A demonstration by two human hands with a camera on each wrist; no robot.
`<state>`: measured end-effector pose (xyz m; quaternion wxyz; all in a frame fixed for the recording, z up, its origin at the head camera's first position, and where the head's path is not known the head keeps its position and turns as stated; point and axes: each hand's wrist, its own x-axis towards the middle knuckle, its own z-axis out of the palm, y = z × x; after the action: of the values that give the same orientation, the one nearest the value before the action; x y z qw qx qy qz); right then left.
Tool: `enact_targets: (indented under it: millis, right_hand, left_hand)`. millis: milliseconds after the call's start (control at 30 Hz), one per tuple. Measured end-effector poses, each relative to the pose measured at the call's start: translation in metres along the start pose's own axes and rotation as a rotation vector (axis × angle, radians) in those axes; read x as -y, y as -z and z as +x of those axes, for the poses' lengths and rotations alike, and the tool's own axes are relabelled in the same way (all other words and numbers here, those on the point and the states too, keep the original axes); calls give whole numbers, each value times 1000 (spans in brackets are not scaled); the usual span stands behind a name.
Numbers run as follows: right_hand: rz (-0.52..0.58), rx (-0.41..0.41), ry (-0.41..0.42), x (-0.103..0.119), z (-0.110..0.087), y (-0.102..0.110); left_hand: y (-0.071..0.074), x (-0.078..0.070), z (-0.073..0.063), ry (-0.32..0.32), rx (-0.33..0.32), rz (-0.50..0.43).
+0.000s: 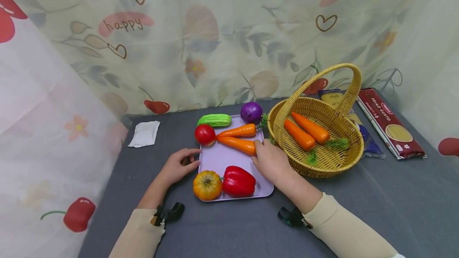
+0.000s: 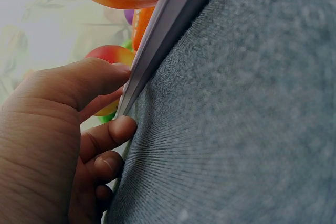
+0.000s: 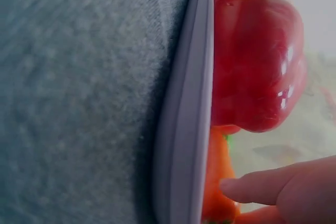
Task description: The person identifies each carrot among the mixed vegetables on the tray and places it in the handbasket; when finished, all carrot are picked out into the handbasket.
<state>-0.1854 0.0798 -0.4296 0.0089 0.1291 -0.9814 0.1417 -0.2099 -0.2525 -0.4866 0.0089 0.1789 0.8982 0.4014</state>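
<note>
the right hand (image 1: 270, 160) is pinching the thick end of the near carrot (image 1: 234, 145), lying on the tray (image 1: 218, 157). the left hand (image 1: 179, 166), fingers loosely bent and gripping nothing, is touching the tray's left edge. the carrot's tip is pointing at the tomato (image 1: 204, 135), so i am judging a light hold best; the basket (image 1: 315, 172) is standing just beside, leaving little room.

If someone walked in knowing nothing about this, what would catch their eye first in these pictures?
Probably the yellow wicker basket on the right, its tall handle arching above two bright orange carrots. Next might come the glossy red pepper at the near edge of the pale purple tray, then the right hand at the leafy end of the tray's nearer carrot.
</note>
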Motion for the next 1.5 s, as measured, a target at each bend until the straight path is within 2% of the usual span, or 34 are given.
enact_targets:
  millis: [267, 567, 800, 1033, 1167, 1300, 1500]
  right_hand:
    - [-45, 75, 0, 1, -2, 3]
    - [17, -3, 61, 8, -20, 37]
    - [96, -35, 118, 13, -38, 65]
    - [181, -158, 229, 12, -60, 94]
    - [274, -231, 276, 7, -74, 112]
    - [364, -290, 310, 0, -87, 128]
    - [418, -399, 314, -14, -105, 150]
  left_hand:
    - [0, 1, -1, 8, 0, -6]
    - [-1, 0, 1, 25, 5, 7]
    - [-1, -1, 1, 34, 2, 17]
    - [-1, 2, 0, 19, -4, 17]
    - [-1, 2, 0, 16, -5, 9]
    - [-2, 2, -1, 9, -3, 3]
    - [-2, 2, -1, 6, -5, 10]
